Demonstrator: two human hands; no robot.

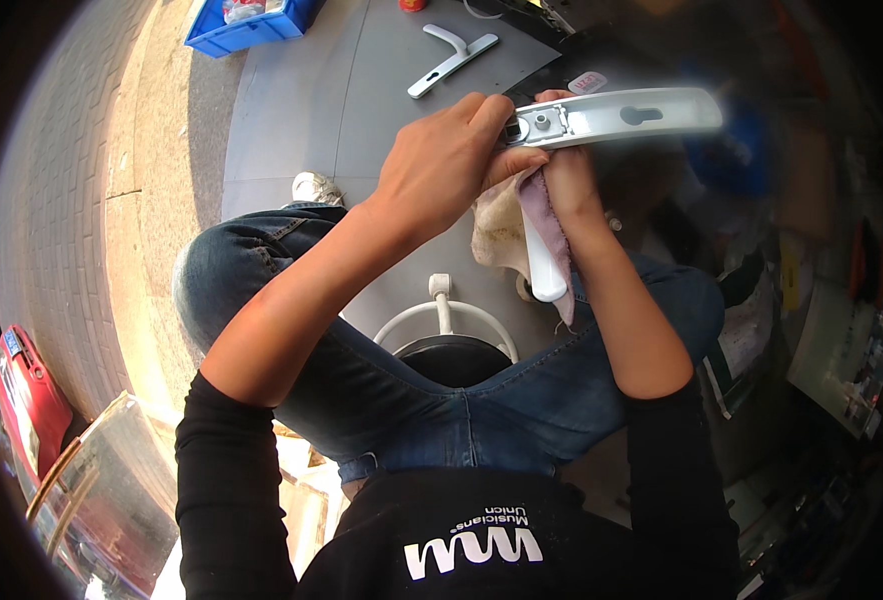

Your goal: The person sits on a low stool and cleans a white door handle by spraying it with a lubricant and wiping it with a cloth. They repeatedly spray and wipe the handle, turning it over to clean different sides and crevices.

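Both hands hold a white door handle with a long backplate (611, 128), its underside up, showing a square hub, a post and a keyhole cutout. My left hand (441, 165) is closed round the plate's left end, thumb beneath it. My right hand (571, 180) is closed behind the plate with a stained beige and lilac cloth (501, 230); its fingertips show above the plate and the rest are hidden. The white lever (544, 260) hangs down against the cloth.
A second white handle (451, 65) lies on the grey surface (291, 110), near a blue crate (241, 30) and a red container (411, 5). A white-framed stool (441, 290) stands between my knees. A red vehicle (31, 390) is at far left, dark clutter at right.
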